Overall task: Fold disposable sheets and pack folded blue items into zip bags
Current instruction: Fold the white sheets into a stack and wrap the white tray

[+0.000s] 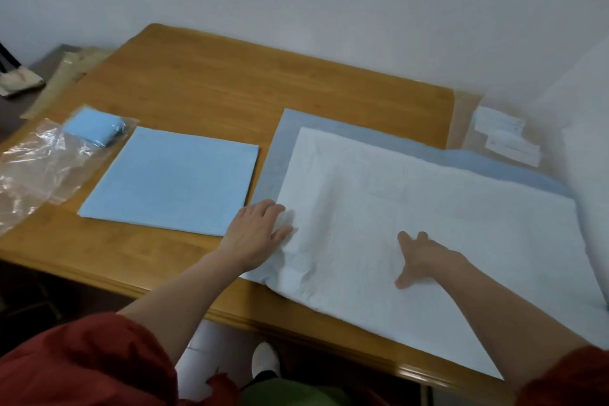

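White padding faces up on the big sheet (461, 201), spread over the right of the bench (197, 82) with blue backing showing along its far and left borders. It looks barely folded, if at all. The left grip (255, 234) lies released, fingers straight, on the sheet's left edge. The right grip (425, 257) presses flat and released near its middle, fingers spread. Just left lies a blue square (171, 178), folded flat but unbagged, and it probably needs more folds. Farther left a small blue bundle (94, 128) seems tucked into the far end of a clear zip bag (33, 168); I cannot tell if it is sealed. Most of the work seems left.
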